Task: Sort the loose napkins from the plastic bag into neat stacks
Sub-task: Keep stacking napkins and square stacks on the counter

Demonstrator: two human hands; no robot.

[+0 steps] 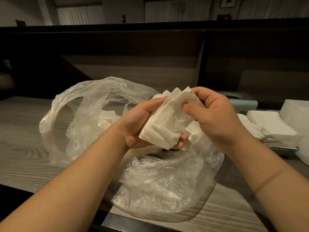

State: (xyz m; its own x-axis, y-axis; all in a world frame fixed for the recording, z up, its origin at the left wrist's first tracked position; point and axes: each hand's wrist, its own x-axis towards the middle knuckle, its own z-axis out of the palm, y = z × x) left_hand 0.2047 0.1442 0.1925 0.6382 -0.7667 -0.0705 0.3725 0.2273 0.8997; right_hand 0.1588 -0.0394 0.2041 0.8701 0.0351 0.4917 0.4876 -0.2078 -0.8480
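Above the plastic bag [150,181] on the worktop [25,131], the napkin bundle [168,121] lies in the left hand [138,126], its grip curled underneath; the right hand [215,114] pinches its far edge.

- My table [25,148] has a pale grey wood-grain top, running left to right in front of me.
- A dark partition wall [117,47] rises along the table's far edge, with a vertical seam right of centre.
- A pale blue-grey box [242,102] sits far right on the table.
- Beyond the partition, white curtains [80,15] hang far left and far centre.
- A framed picture [228,1] hangs on the far wall, upper right.
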